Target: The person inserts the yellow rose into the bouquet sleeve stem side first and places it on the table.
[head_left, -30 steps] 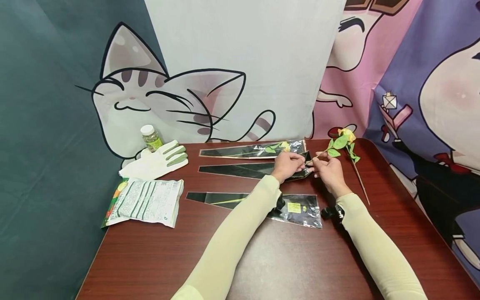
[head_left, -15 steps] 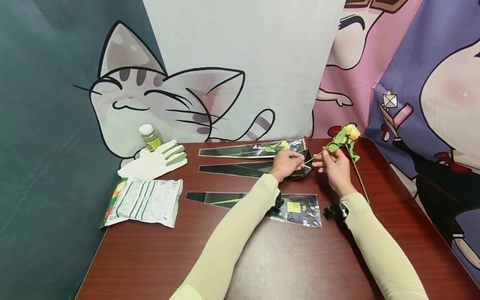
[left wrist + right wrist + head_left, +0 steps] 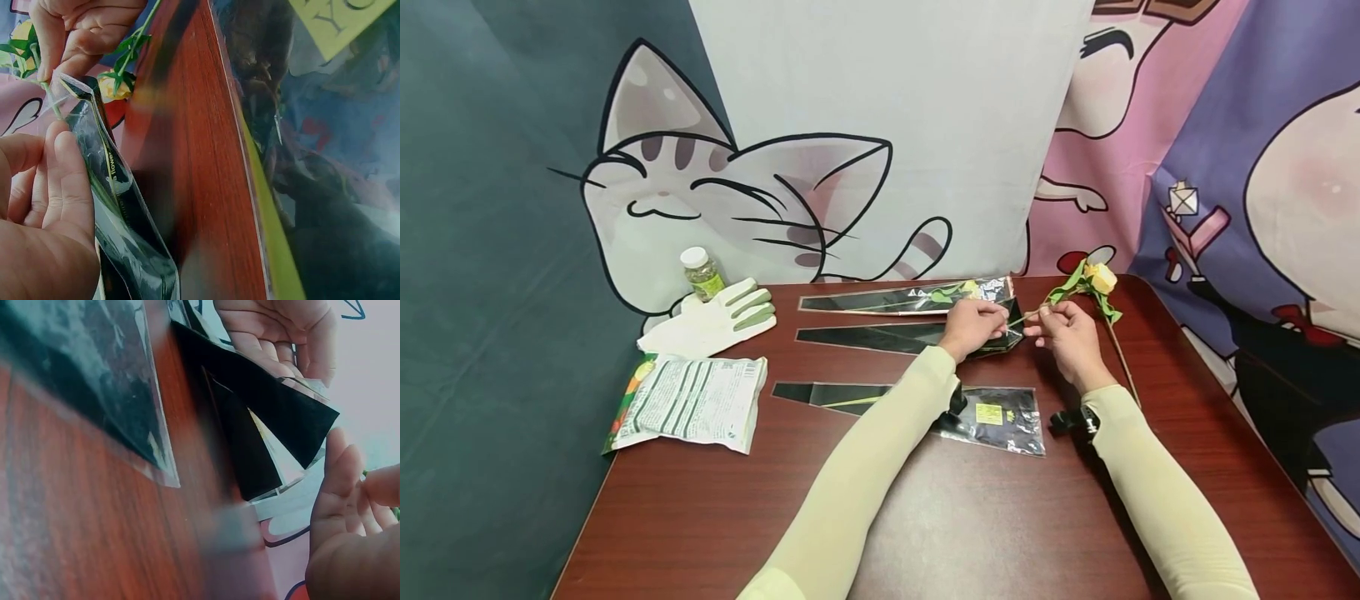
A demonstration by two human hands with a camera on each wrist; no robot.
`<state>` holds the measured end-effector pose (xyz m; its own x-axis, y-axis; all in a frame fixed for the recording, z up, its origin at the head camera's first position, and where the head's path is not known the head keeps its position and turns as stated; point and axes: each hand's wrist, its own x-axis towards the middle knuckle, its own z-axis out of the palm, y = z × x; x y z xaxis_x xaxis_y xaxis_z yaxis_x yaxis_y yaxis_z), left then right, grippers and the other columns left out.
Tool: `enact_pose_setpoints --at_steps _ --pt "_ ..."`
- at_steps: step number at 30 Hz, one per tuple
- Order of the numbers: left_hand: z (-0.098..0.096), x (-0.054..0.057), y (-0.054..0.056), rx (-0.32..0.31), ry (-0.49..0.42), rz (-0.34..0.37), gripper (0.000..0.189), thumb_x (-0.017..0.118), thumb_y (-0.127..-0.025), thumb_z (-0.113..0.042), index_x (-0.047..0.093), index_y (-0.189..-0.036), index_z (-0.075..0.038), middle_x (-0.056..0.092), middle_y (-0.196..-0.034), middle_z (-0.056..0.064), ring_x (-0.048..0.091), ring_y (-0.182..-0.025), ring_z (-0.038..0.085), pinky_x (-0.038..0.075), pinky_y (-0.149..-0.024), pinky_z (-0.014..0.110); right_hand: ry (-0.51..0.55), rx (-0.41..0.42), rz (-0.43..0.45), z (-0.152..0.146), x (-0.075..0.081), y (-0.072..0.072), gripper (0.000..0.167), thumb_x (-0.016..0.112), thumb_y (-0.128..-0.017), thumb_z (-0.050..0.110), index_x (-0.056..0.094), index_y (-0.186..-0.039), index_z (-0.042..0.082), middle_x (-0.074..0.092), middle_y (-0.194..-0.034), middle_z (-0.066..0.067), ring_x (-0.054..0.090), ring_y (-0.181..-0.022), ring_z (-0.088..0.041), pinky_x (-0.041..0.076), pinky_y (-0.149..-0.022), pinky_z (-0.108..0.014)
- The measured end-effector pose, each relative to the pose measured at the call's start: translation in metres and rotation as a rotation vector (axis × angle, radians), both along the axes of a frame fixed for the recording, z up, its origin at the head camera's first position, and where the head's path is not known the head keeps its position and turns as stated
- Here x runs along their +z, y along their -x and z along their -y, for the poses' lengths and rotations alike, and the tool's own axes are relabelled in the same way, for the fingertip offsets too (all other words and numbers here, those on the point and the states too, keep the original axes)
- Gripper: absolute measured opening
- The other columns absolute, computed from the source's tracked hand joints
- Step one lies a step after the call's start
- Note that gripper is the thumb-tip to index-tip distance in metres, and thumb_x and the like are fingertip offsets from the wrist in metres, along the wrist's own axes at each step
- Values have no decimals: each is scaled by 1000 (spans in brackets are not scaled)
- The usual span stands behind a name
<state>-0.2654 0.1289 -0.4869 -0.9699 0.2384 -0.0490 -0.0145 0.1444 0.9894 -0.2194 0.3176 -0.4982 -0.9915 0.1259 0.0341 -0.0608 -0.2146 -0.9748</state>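
Note:
My left hand [image 3: 970,327] pinches the clear plastic edge at the wide mouth of a black-and-clear flower sleeve [image 3: 865,337]. Its mouth gapes in the right wrist view, where the black panel [image 3: 269,400] stands away from the other side. Between thumb and fingers my right hand [image 3: 1070,336] pinches the stem of a yellow artificial rose [image 3: 1063,290], just right of the mouth. The stem's lower end slants left to the sleeve's mouth, by my left fingertips [image 3: 57,128]. Leaves and bloom point away to the right.
Another rose's stem [image 3: 1122,354] lies at the table's right. Behind is a sleeve with a yellow rose inside [image 3: 943,296]; in front lies a flat sleeve [image 3: 1011,429], partly under my left forearm. A jar [image 3: 702,275], white glove [image 3: 707,321] and printed bag [image 3: 688,404] sit left.
My right hand has shifted slightly right along with the rose, and more stem shows between the hands. The bloom rose, then dipped a little. My left hand stays at the sleeve's mouth.

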Motion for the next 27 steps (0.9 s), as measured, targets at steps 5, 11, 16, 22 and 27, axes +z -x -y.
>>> enact_pose_setpoints --at_steps 5,11,16,22,27 --pt "0 1 0 -4 22 -9 11 75 -99 -11 84 -102 -6 79 -75 2 68 -60 1 64 -64 19 -57 3 40 1 -2 -1 6 56 -110 10 53 -105 9 82 -90 6 70 -63 -6 49 -50 -17" --pt "0 2 1 -8 51 -26 12 74 -100 -13 85 -103 -7 79 -76 1 68 -59 -1 63 -64 18 -111 19 82 5 -3 1 3 57 -110 13 55 -109 11 80 -88 10 58 -60 -4 45 -50 -16" --pt "1 4 2 4 52 -31 12 74 -100 -13 85 -102 -9 79 -76 0 69 -60 0 63 -64 18 -106 50 102 12 -3 2 9 59 -110 14 53 -108 7 80 -88 10 56 -55 -4 43 -46 -15" --pt "2 6 3 9 24 -24 11 76 -99 -15 85 -102 -8 81 -81 2 71 -62 2 64 -65 19 -95 48 134 16 -1 2 9 62 -108 16 57 -105 9 79 -84 10 56 -53 -5 46 -47 -18" --pt "5 6 3 -1 16 -19 12 77 -99 -15 84 -103 -8 81 -81 2 73 -64 4 64 -66 19 -111 46 140 15 2 0 13 58 -110 19 50 -115 12 80 -85 9 56 -48 -5 43 -45 -19"
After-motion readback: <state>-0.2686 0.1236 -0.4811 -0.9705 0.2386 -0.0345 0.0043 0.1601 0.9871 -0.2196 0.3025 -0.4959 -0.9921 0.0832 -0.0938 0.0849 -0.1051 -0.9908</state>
